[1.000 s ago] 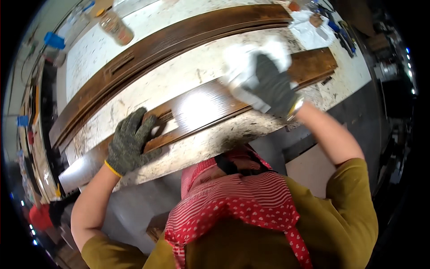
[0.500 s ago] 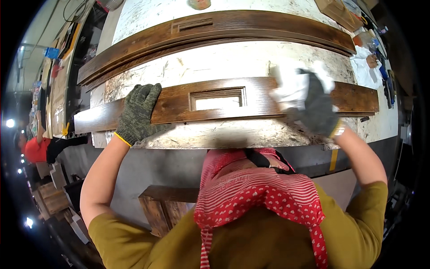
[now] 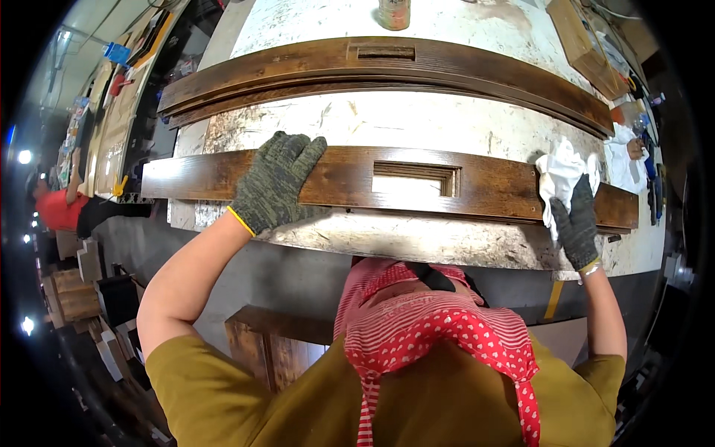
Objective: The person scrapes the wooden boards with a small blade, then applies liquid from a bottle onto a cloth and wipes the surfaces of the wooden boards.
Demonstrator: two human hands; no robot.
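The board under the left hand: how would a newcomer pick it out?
Start at the white, stained worktable. The wanted board is the long, dark-brown one nearer the red apron, under the gloved left hand. Its rectangular opening shows white inside, whereas the slot in the farther board looks dark.

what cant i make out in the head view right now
All in the head view:
Near dark board: the stretch under the gloved left hand, which covers it.
Right hand: some fingers, hidden by the white cloth.
Jar: its top, cut off by the upper edge.
Co-worker in red: whether they hold anything, too small.
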